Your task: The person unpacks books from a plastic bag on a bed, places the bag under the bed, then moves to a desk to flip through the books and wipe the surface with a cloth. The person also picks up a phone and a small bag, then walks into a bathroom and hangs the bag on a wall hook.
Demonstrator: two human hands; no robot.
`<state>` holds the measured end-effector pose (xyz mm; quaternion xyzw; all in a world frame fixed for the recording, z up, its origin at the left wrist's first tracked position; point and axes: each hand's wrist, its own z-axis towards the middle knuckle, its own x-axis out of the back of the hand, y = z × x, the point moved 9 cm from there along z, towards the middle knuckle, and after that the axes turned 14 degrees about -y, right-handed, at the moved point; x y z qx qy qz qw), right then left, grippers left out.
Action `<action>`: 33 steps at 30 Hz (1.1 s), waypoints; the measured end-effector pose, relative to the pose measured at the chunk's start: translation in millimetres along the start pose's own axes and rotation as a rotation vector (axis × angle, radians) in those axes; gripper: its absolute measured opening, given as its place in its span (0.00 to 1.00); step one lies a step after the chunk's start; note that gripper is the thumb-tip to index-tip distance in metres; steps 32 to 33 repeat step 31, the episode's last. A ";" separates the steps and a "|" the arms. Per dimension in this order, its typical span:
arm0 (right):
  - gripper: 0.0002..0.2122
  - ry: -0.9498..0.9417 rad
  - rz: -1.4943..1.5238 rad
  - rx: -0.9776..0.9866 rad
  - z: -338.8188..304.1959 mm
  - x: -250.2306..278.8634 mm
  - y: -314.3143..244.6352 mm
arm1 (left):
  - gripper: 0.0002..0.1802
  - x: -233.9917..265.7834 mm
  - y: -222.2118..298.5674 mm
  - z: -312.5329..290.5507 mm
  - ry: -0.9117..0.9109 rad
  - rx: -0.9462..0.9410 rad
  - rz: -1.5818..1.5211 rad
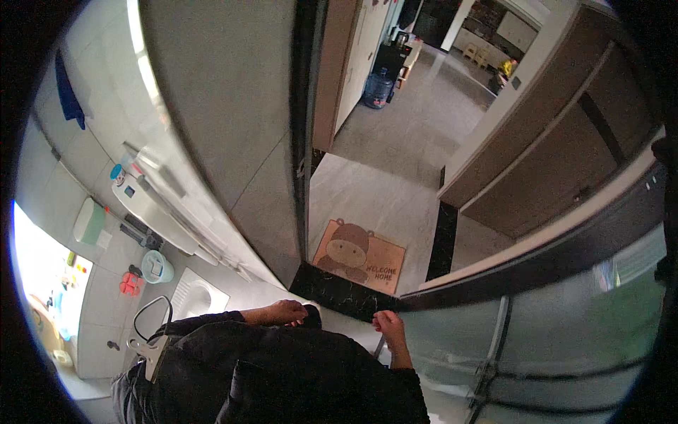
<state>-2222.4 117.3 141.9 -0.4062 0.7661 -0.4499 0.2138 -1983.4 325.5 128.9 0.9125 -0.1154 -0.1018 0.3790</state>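
My left hand (288, 312) is held in front of my body, near the black stone threshold (337, 292), with its fingers curled in. Nothing shows in it. To the right, my right hand (389, 326) is raised with loosely bent, closed fingers, close to the frosted glass panel (452, 339). I see no object in it either. Black sleeves cover most of both arms. Beyond the threshold lies a brown doormat (346, 252) with a cartoon animal and dark lettering. A metal clip (149, 357) with a black cable is fixed to my black jacket.
A squat toilet (192, 297), a pale bucket (157, 267) and red slippers (131, 283) are at left. The grey door (233, 99) stands left of the doorway. Beyond, the tiled floor (402, 141) leads past a blue water bottle (379, 90) and a distant person in yellow (507, 68).
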 end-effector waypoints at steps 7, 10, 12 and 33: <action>0.14 -0.235 -0.307 0.211 143.4 47.6 -152.8 | 0.24 87.0 79.7 92.4 0.065 -0.104 -0.142; 0.13 -0.162 -0.327 0.248 191.2 91.0 -249.3 | 0.20 137.6 123.4 117.3 0.213 -0.244 -0.416; 0.13 -0.162 -0.360 0.280 219.1 117.7 -317.6 | 0.16 161.3 141.1 124.2 0.277 -0.353 -0.672; 0.38 -0.484 -0.226 1.694 226.0 290.4 -868.9 | 0.15 383.7 338.6 265.4 0.620 -0.191 -0.682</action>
